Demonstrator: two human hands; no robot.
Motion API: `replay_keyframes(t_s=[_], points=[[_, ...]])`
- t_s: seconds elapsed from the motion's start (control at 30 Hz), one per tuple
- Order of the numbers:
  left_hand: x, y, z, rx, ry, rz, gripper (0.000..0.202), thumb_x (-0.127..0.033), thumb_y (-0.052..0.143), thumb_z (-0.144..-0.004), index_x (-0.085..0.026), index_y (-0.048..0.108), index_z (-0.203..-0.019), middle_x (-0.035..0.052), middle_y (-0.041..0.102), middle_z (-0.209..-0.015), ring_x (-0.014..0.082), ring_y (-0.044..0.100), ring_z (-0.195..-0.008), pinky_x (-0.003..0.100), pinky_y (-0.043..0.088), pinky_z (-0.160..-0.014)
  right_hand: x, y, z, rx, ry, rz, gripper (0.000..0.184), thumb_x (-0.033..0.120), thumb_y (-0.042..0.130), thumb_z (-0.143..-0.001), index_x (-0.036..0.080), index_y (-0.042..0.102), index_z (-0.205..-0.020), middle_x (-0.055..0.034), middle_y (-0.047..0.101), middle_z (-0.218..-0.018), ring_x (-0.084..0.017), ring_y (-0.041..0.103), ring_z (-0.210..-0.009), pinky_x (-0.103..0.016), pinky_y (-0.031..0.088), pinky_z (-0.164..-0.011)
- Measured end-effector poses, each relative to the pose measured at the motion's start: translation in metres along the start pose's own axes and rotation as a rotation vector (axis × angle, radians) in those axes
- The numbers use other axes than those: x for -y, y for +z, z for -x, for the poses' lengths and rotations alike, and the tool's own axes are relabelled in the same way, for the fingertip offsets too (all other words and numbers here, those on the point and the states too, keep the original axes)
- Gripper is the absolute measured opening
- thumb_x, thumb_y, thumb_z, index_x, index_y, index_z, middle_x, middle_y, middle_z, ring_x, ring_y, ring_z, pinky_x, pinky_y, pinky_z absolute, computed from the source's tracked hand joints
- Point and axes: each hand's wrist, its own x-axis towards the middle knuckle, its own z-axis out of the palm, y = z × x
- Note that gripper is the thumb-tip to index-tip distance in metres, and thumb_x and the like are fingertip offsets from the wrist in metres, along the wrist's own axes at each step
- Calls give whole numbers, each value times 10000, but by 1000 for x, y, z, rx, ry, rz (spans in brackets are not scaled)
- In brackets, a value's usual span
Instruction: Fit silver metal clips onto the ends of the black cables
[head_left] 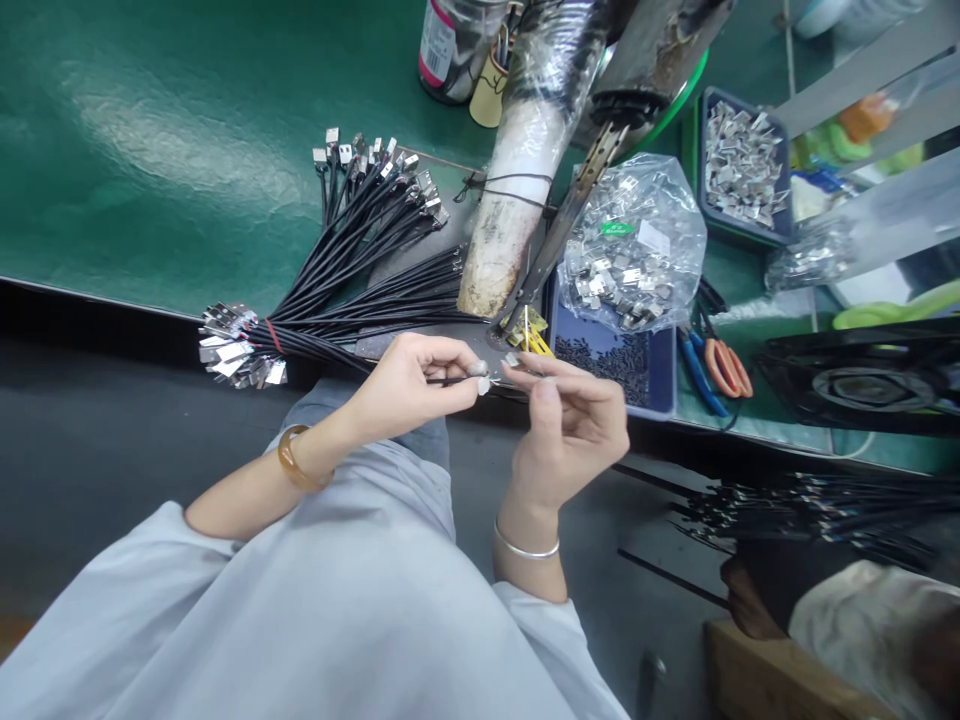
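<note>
My left hand (409, 385) pinches the end of a black cable between thumb and fingertips. Small bright metal tips (484, 384) stick out just past the thumb. My right hand (574, 425) is closed in a pinch a short gap to the right, its fingertips at a small silver metal shell (512, 359). Beyond both hands lies a bundle of black cables (330, 290) with silver connector ends, tied by a red band (275, 337). Above the gap between the hands is the lower end of a plastic-wrapped tube (495, 240), beside a metal arm (566, 220).
A blue tray (664, 390) holds small black parts, and a clear bag of metal shells (637, 245) rests over it. Farther right are another tray of metal pieces (742, 165), blue-handled pliers (701, 370) and orange-handled scissors (727, 368). More cables (825, 510) hang at lower right.
</note>
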Motion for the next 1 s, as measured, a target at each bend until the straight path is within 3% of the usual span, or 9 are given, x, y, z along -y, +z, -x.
replay_keyframes(t_s=[0.1,0.33,0.47,0.73,1.0], points=[[-3,0,-1,-11,-7,6,133,-257,693,-678,-132,644,-676,-39,507,-554,49,394,-508,180,315,-487,-2,0,1,-59,-100,-13,49,194,688,-916,215,649,-895,0,768,-890,-163,774,-780,-324,684,-687],[-4,0,-2,8,-24,76,118,-215,682,-695,-142,589,-688,-74,430,-519,32,311,-487,156,262,-462,-12,-2,9,19,-259,39,134,123,710,-877,216,664,-961,-11,786,-932,-173,776,-817,-319,690,-671],[-4,0,-1,13,-32,60,113,-222,680,-696,-146,596,-688,-79,398,-508,34,294,-481,165,252,-464,-10,1,6,-62,-215,52,43,187,657,-933,221,638,-952,-11,766,-905,-181,773,-806,-352,695,-666],[-3,0,1,23,-6,-14,137,-258,664,-706,-134,625,-662,-61,399,-510,45,315,-491,190,259,-479,-10,-3,6,54,-158,32,66,184,674,-926,223,623,-939,-11,771,-937,-175,777,-825,-339,685,-707],[-4,-5,-1,175,-18,-44,140,-229,681,-724,-131,631,-637,-54,414,-533,48,323,-516,186,265,-481,-8,-5,3,103,-47,-49,75,162,693,-911,218,642,-914,2,773,-914,-150,771,-803,-293,677,-694]])
